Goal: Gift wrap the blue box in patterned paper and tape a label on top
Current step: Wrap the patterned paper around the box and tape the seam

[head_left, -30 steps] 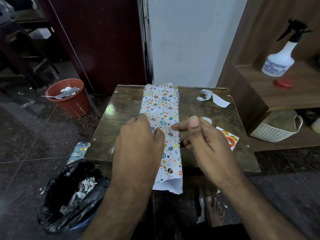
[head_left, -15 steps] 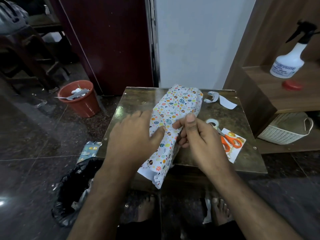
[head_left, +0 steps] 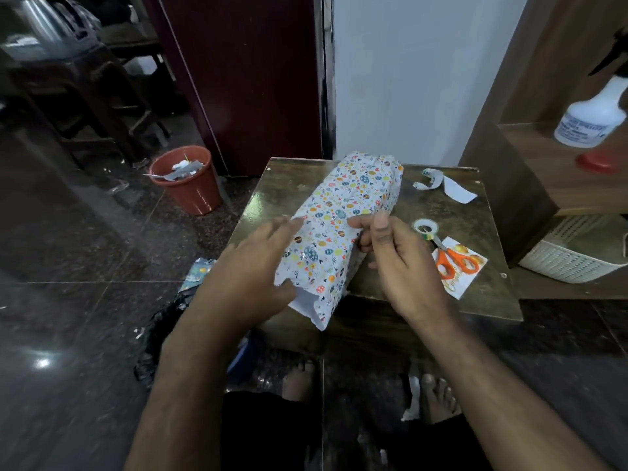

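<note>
The wrapped box (head_left: 343, 229), covered in white paper with small coloured egg and leaf prints, lies slantwise on the dark counter (head_left: 452, 300), its far end near the back edge and its near end hanging over the front edge. That near end is unfolded, the paper gaping with its white inside showing.

The left hand (head_left: 251, 266) lies along the left side of the parcel with fingers (head_left: 283, 224) stretched straight and slightly spread, touching the paper, the thumb down by the loose near flap. The right hand (head_left: 397, 256) is at the parcel's right edge, its fingers curled in and the thumb raised; it seems to pinch the paper's edge there, though the grip itself is partly hidden.

Just right of that hand sit a roll of clear tape (head_left: 425, 227), orange-handled scissors (head_left: 453, 260) and, under the scissors, a white card (head_left: 474, 271) with orange printing. At the counter's back right lies a curled paper strip (head_left: 445, 185).

On the shelf (head_left: 543, 185) to the right stand a white spray bottle (head_left: 591, 120) and a red lid (head_left: 598, 160); below is a white woven basket (head_left: 571, 260). On the floor, left, are an orange bin (head_left: 187, 185) with scraps, a black rubbish bag (head_left: 159, 341) and a paper offcut (head_left: 197, 273). Bare feet (head_left: 435, 396) show beneath the counter.
</note>
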The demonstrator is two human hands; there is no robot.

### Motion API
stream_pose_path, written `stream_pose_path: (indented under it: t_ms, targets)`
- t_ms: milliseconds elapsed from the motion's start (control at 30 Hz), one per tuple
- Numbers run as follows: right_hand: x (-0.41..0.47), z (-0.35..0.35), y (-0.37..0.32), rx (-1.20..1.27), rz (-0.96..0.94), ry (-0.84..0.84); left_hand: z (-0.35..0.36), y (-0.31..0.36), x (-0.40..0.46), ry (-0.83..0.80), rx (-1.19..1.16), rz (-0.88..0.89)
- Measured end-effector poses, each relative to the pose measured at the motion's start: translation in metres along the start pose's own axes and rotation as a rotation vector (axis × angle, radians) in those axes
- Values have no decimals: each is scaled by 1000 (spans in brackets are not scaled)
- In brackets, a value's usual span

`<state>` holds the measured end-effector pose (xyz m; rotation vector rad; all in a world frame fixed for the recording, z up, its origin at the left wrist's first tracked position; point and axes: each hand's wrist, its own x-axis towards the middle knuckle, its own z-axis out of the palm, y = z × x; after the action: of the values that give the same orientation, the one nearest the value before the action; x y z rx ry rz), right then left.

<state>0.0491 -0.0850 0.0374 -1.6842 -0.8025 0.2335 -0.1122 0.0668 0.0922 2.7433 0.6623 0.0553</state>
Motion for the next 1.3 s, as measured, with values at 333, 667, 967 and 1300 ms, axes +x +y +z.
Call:
stream_pose_path:
  t_ms: [333, 667, 967, 1300]
  targets:
    - [3, 1, 1, -12, -24, -25, -2, -28, -2, 330, -287, 166]
    - [4, 1, -1, -24, -65, -24, 16, -11, 2, 505, -276, 212]
    - [7, 1, 3, -68, -129, 2, 19, -5, 6, 458, -351, 168]
    - [64, 12, -14, -156, -343, 98, 10, -2, 13, 396, -505, 135]
